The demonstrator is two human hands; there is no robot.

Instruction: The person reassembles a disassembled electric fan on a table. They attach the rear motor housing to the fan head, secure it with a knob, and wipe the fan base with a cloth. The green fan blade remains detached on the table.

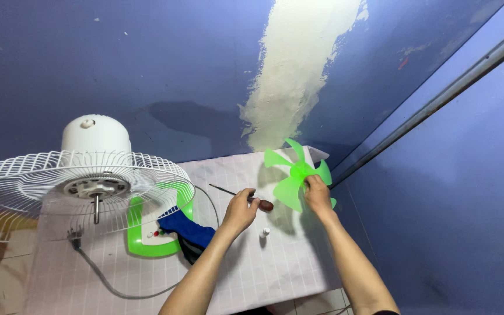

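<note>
My right hand grips the hub of a translucent green fan blade, held upright above the far right corner of a white tiled table. My left hand holds a screwdriver with a dark reddish handle and thin metal shaft, just left of the blade. A small white cap lies on the table below my hands.
At left stands a white fan with its rear wire grille, bare motor shaft and green base. A blue cloth rests on the base. A grey power cord trails across the table. Blue walls with a pale patch stand behind.
</note>
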